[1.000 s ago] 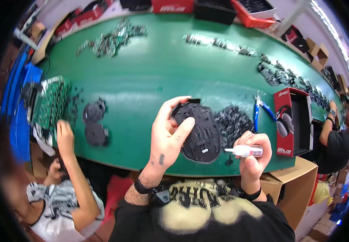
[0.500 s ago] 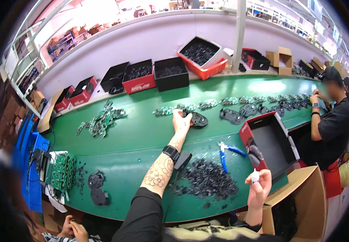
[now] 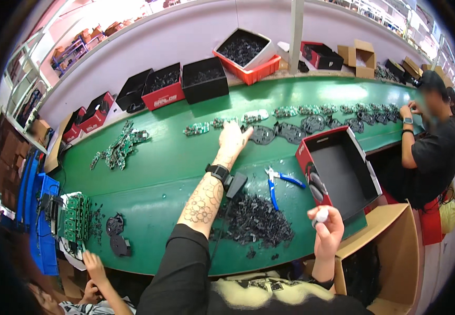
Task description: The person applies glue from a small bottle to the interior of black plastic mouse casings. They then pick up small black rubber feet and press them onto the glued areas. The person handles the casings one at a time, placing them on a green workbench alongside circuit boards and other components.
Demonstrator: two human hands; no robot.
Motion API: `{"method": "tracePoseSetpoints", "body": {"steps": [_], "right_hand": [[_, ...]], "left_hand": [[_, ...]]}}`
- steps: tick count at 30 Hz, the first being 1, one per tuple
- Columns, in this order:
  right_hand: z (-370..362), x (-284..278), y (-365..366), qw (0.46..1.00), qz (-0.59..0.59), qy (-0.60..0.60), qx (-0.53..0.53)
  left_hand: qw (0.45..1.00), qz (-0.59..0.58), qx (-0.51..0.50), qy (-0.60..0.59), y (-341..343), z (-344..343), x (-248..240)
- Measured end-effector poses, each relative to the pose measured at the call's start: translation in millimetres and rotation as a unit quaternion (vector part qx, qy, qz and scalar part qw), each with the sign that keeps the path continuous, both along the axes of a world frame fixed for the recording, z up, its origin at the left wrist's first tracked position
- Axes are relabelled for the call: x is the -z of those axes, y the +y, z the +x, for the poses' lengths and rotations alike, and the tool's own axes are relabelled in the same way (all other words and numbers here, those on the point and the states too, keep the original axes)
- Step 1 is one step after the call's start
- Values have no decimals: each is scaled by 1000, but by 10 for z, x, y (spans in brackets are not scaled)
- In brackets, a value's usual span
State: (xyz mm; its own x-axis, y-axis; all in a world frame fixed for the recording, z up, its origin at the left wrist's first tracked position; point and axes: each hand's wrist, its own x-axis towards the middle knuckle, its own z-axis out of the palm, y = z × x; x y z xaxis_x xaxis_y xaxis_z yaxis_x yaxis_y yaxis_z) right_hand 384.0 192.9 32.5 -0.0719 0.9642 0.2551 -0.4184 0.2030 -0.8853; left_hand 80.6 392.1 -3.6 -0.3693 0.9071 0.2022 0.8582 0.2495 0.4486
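Note:
My left hand point(image 3: 232, 140) reaches across the green bench point(image 3: 169, 157) with its thumb spread away from the fingers. Its fingertips are at a row of green circuit boards point(image 3: 197, 129), and I see nothing gripped in it. Right beside the thumb lies a black plastic shell point(image 3: 262, 135), the near end of a row of similar shells point(image 3: 290, 133). At the lower right, my right hand point(image 3: 326, 233) is raised with its fingers closed on a small white bottle point(image 3: 321, 215). The bottle's round white end shows; the rest is hidden by the fingers.
Black plastic scraps point(image 3: 259, 220) lie piled beneath blue-handled cutters point(image 3: 273, 189). An open red-and-black box point(image 3: 337, 173) and a cardboard carton point(image 3: 403, 236) stand at right. Boards form a heap point(image 3: 122, 147) at left. Co-workers sit at right point(image 3: 435, 136) and lower left point(image 3: 98, 278).
My left hand has let go of the black shell, now lying in the row, and shifted toward the circuit boards. My right hand still holds the white bottle, now tilted. The lower-left co-worker's hand reached forward.

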Motion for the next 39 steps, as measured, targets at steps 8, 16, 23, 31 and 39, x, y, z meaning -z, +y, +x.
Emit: {"method": "tracePoseSetpoints", "body": {"steps": [8, 16, 23, 31, 39], "right_hand": [[-390, -189, 56, 986, 22, -97, -136], [-611, -288, -206, 976, 59, -110, -177], [1432, -947, -387, 948, -90, -298, 71], [2896, 1118, -535, 798, -532, -267, 90], [2413, 2011, -564, 866, -280, -376, 175]], "left_hand": [[885, 53, 328, -327, -2141, 762, -1086], [860, 96, 267, -425, -2582, 712, -814], [937, 152, 66, -308, -2893, -67, -700], [967, 184, -107, -137, -3434, -941, 130], [954, 174, -220, -104, -3590, -859, 168]]}}
